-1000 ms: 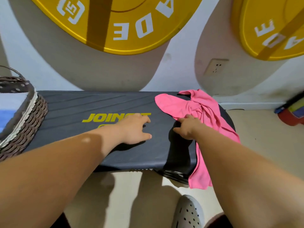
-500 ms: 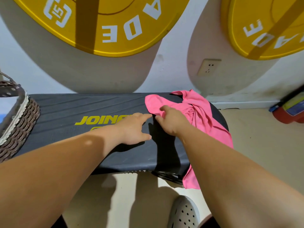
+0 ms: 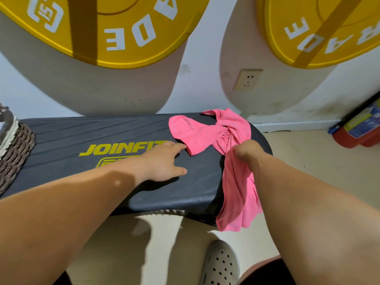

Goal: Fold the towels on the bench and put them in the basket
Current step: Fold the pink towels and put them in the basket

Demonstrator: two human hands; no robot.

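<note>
A crumpled pink towel (image 3: 207,132) lies on the right end of the black bench (image 3: 86,136), one end hanging over the front edge toward the floor. My right hand (image 3: 248,152) is curled on the towel's middle, where it drapes off the bench. My left hand (image 3: 164,161) rests flat on the bench with straight fingers, its index fingertip touching the towel's near left corner. The woven basket (image 3: 14,145) stands on the bench's far left, mostly cut off by the frame.
Two yellow weight plates (image 3: 115,31) lean on the white wall behind the bench. A wall socket (image 3: 247,79) is between them. A red and blue object (image 3: 357,128) lies on the floor at right. My shoe (image 3: 221,264) is below the bench.
My right hand moved right from the towel's left corner to its bunched middle and took hold there. My left hand slid slightly toward the towel's corner.
</note>
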